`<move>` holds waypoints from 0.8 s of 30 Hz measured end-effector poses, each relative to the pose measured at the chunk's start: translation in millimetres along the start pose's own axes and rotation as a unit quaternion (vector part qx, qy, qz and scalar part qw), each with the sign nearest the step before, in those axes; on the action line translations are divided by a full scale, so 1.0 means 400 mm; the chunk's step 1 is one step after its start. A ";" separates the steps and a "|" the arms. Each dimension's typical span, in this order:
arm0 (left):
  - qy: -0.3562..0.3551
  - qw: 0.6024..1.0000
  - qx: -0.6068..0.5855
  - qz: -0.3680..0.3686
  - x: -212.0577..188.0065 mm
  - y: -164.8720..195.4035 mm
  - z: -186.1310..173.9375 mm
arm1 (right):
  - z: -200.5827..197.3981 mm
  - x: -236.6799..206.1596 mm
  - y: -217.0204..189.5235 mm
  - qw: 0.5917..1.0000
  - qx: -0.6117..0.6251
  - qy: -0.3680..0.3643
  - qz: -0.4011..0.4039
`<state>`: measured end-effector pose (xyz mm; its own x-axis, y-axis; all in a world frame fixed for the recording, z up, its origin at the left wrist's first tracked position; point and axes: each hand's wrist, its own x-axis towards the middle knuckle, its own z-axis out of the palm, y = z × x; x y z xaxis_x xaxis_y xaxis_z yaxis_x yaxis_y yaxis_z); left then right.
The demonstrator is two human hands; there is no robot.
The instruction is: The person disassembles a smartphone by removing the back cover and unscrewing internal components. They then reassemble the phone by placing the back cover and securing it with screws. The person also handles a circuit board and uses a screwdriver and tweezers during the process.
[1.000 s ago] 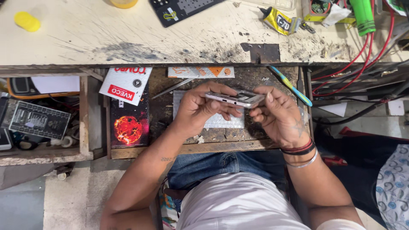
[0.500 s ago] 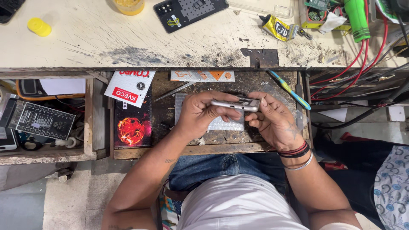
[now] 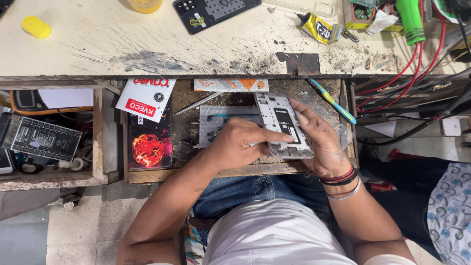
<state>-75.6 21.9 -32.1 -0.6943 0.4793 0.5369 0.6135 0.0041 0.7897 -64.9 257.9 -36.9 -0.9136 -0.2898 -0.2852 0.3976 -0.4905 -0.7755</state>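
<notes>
Over an open wooden drawer (image 3: 235, 172) I hold a silver phone frame (image 3: 282, 122) with its inner side facing up. My right hand (image 3: 321, 142) supports it from beneath and along the right edge. My left hand (image 3: 240, 145) rests at its lower left edge, pinching a thin metal tool whose tip touches the frame. A clear plastic bag (image 3: 319, 105) lies under the right hand.
The drawer holds tweezers (image 3: 198, 104), a blue-yellow tool (image 3: 333, 100), a dark box with a red planet picture (image 3: 148, 142) and a white packet (image 3: 146, 98). A glue tube (image 3: 319, 27), a dark mat (image 3: 213, 12), a yellow cap (image 3: 35, 26) and red cables (image 3: 407, 78) sit on the scratched bench.
The phone frame was held edge-on between both hands; now it is turned flat with its inner side up, and my left hand has come to its lower left edge with a tool.
</notes>
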 end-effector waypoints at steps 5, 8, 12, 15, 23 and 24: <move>-0.029 0.999 0.033 -0.027 0.004 0.001 -0.018 | -0.041 -0.004 -0.019 0.999 -0.034 0.000 -0.032; -0.028 0.991 0.085 -0.097 0.005 -0.004 -0.029 | -0.062 -0.007 -0.044 0.995 -0.074 0.005 -0.073; -0.055 0.952 0.291 -0.082 0.004 -0.016 -0.036 | -0.077 -0.015 -0.057 0.985 -0.125 0.047 -0.109; -0.079 0.929 0.350 -0.093 0.003 -0.027 -0.033 | -0.090 -0.015 -0.060 0.980 -0.146 0.060 -0.121; -0.114 0.895 0.416 -0.110 0.007 -0.051 -0.009 | -0.123 -0.001 -0.051 0.978 -0.156 0.065 -0.121; -0.114 0.895 0.419 -0.103 0.009 -0.053 -0.006 | -0.127 0.001 -0.050 0.976 -0.166 0.062 -0.125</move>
<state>-91.8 21.5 -46.2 -0.7888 0.5584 0.2567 0.6145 0.7240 0.3133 -77.5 309.4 -50.0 -0.9899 -0.0839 -0.1141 0.1309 -0.2340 -0.9634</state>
